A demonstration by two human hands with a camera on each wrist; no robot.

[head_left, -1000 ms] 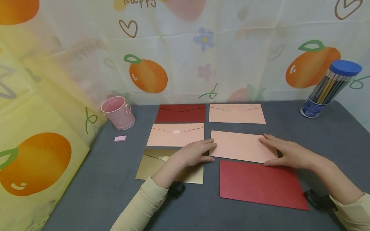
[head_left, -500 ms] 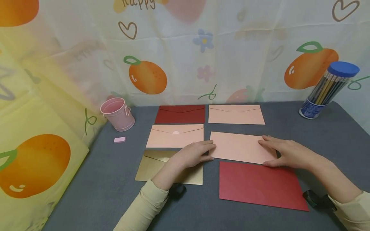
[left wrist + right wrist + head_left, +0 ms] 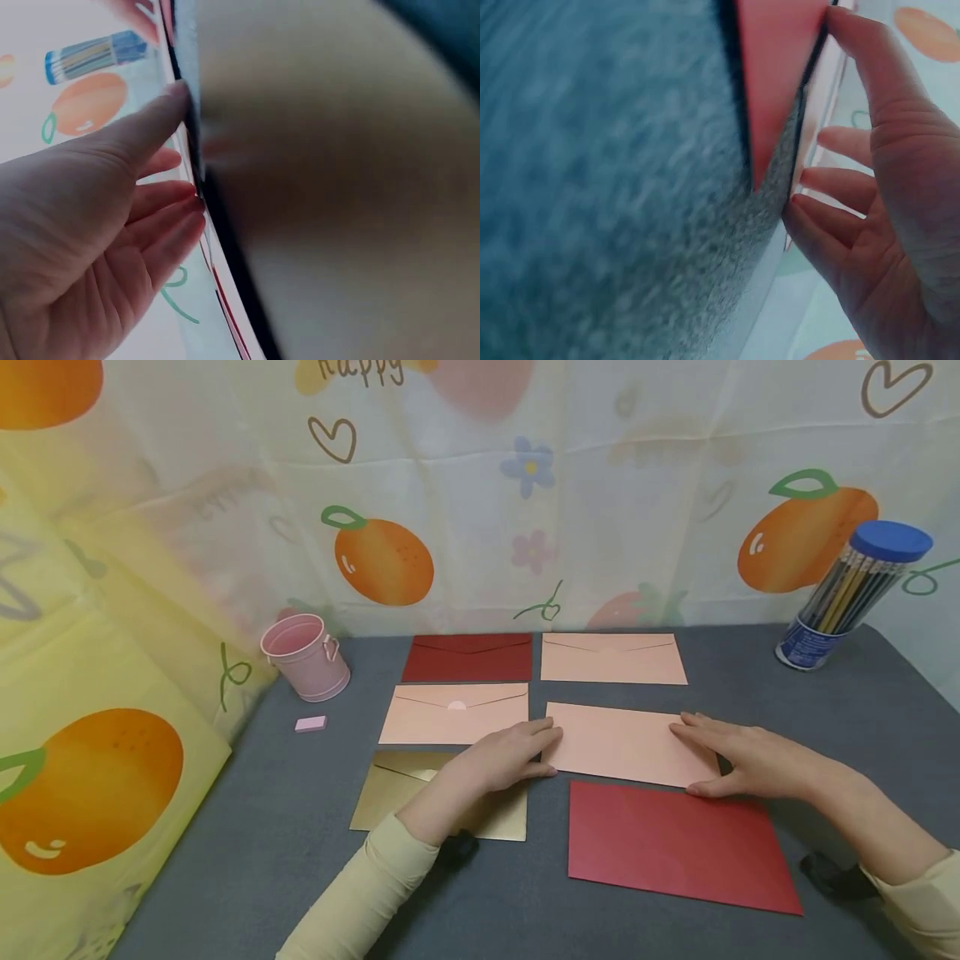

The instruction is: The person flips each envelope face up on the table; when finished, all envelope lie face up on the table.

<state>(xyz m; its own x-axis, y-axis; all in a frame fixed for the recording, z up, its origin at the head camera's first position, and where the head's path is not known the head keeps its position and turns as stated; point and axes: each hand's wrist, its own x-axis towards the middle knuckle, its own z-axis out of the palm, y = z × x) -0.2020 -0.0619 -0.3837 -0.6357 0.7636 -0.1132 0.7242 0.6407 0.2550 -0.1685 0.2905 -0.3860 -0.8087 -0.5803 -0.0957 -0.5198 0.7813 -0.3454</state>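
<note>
The left hand (image 3: 506, 758) and right hand (image 3: 738, 756), thumbs and fingers loosely apart, touch opposite short ends of a plain-faced, pale pink rectangular paper envelope (image 3: 615, 743); it lies flat on the dark grey desk (image 3: 232, 843), just beyond a large red rectangular paper envelope (image 3: 675, 847); a shiny gold paper envelope (image 3: 397, 799) lies to the latter's left.

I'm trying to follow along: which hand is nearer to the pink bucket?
Left. The left hand is rightward of the pink bucket, nearer the viewer; the right hand is farther right, at the right end of a pink envelope.
</note>
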